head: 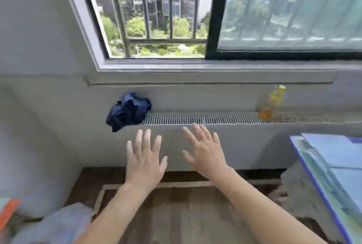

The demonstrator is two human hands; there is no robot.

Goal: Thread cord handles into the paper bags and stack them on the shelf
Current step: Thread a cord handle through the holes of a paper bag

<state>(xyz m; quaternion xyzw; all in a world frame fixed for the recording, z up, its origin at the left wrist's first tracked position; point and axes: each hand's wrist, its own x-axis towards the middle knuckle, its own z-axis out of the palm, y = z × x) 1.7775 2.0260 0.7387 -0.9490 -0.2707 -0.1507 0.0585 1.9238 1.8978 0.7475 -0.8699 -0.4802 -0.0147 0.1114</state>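
My left hand [144, 157] and my right hand [205, 149] are both raised in front of me with the fingers spread and straight, backs facing the camera. Neither holds anything. They hover side by side in front of the grey radiator cover [215, 142] under the window. No paper bag or cord shows clearly in this blurred view.
A crumpled dark blue cloth [128, 110] lies on the left end of the radiator grille [205, 118]. A yellow bottle [271, 102] stands on it to the right. A blue-edged flat stack [331, 167] sits at right, a pale bundle [58, 222] at lower left, wooden floor [176, 214] below.
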